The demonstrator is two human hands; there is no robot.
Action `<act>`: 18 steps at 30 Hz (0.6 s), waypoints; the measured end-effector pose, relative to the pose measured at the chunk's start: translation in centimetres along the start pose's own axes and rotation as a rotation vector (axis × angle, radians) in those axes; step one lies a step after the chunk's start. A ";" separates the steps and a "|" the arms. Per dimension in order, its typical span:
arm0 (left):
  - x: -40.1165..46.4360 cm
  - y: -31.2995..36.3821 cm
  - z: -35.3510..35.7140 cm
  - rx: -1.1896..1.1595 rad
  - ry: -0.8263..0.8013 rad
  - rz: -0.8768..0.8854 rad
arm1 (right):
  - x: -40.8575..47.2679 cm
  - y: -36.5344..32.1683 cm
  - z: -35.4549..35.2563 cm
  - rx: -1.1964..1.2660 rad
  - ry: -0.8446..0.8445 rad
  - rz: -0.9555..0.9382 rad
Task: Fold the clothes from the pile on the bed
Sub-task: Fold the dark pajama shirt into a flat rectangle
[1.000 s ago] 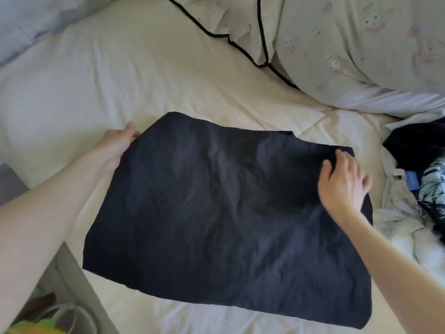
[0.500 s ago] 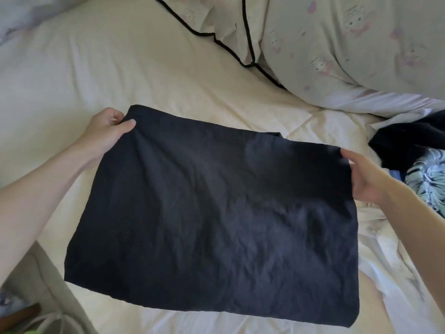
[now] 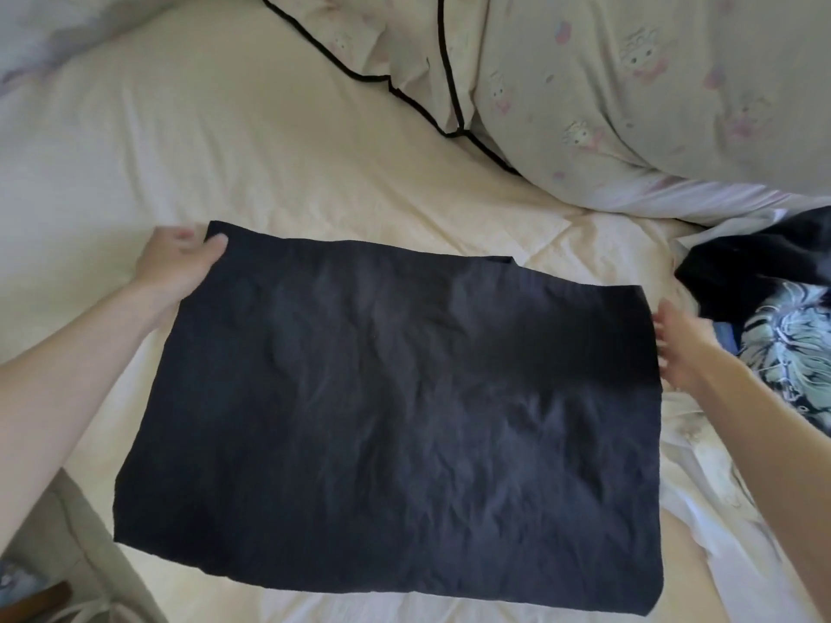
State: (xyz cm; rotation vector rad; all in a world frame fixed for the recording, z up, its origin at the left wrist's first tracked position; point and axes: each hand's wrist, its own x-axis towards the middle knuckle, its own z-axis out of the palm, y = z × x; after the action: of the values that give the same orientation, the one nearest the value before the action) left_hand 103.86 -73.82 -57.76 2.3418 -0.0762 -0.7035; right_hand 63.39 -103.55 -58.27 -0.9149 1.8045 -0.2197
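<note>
Black garment (image 3: pixel 404 397), a creased rectangle: left hand (image 3: pixel 175 263) pinches its corner, right hand (image 3: pixel 683 348) grip I cannot tell

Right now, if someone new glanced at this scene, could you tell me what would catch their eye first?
A large, wrinkled dark navy cloth rectangle dominates the middle, spread flat on the cream quilted bedspread. The left hand pinches its far left corner, while the right hand sits at its right edge, fingers partly hidden. At far right lies a heap of unfolded clothes, black with a pale printed design.
</note>
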 end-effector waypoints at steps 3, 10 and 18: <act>-0.2 -1.4 0.0 -0.075 -0.144 -0.153 | -0.2 0.9 0.0 -0.062 -0.132 0.151; -0.2 -2.1 0.5 -0.165 0.017 -0.105 | -0.4 -0.5 -1.0 0.251 -0.274 0.061; 0.6 -2.7 0.5 -0.063 0.196 0.030 | 1.1 0.3 -0.3 0.081 0.315 -0.270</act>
State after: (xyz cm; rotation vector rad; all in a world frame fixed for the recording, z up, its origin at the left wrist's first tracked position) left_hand 103.76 -72.22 -60.07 2.3310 -0.0020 -0.4521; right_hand 62.80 -104.20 -59.09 -1.1128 1.9360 -0.6335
